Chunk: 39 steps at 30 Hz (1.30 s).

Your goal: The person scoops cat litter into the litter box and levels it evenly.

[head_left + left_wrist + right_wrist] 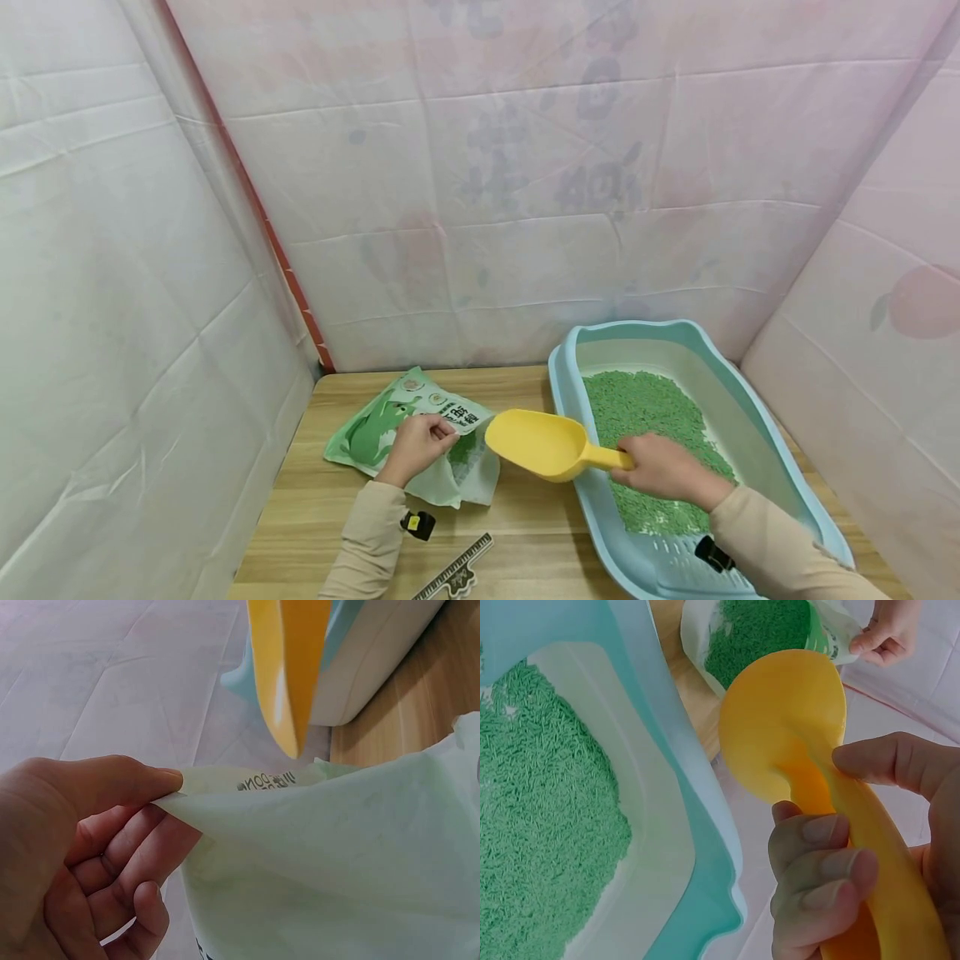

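On the table's left half lies a green and white litter bag point(375, 429), its mouth gaping toward the right with green pellets inside. My left hand point(420, 446) pinches the edge of that mouth between thumb and fingers, as the left wrist view shows closely. The yellow scoop point(543, 446) is in my right hand point(663, 468), fingers wrapped around its handle point(877, 855). Its bowl hangs between the bag and the litter box, close to the bag's mouth, and looks bare from above. Green pellets point(652, 425) cover much of the floor of the blue litter box point(772, 417).
A black ruler-like strip point(453, 571) with a decorated edge lies at the table's front. Wood tabletop point(525, 533) shows between bag and box. White printed sheets point(487, 208) hang behind and at both sides, close to the box's back.
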Tool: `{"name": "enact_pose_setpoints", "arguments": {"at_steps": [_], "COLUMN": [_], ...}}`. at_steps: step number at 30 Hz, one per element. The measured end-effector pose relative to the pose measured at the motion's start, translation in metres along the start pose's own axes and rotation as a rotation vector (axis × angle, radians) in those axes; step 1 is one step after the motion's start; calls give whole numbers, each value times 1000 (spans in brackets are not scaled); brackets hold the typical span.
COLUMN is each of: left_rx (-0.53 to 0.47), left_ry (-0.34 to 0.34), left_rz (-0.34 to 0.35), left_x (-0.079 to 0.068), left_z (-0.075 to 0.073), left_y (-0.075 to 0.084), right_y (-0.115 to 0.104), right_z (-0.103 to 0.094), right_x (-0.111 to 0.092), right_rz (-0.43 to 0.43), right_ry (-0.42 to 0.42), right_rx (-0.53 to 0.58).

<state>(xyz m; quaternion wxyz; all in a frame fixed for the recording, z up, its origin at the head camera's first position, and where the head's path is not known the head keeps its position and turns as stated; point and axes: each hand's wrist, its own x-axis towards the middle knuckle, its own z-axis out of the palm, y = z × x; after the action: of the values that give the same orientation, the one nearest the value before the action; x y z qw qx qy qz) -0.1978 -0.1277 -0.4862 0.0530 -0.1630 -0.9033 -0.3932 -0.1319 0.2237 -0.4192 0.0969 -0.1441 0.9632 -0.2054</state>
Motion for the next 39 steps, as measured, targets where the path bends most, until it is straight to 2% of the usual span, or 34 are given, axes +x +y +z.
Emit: {"name": "enact_pose_setpoints", "arguments": {"at_steps": [5, 12, 26, 31, 39], "left_rx": [1, 0, -1, -12, -6], "left_ry": [-1, 1, -1, -8, 1], "left_rz": [0, -4, 20, -4, 6], "left_x": [0, 0, -1, -1, -1], "left_z": [0, 0, 0, 0, 0], "left_y": [0, -1, -2, -1, -1], "right_y": [-2, -7, -14, -18, -23], "right_z": [9, 21, 32, 36, 41], "right_x": [2, 6, 11, 15, 22], "right_rz": [-41, -30, -69, -78, -91], "right_ry": [-21, -51, -38, -32, -2], "right_rx": [-2, -3, -45, -75, -125]}}
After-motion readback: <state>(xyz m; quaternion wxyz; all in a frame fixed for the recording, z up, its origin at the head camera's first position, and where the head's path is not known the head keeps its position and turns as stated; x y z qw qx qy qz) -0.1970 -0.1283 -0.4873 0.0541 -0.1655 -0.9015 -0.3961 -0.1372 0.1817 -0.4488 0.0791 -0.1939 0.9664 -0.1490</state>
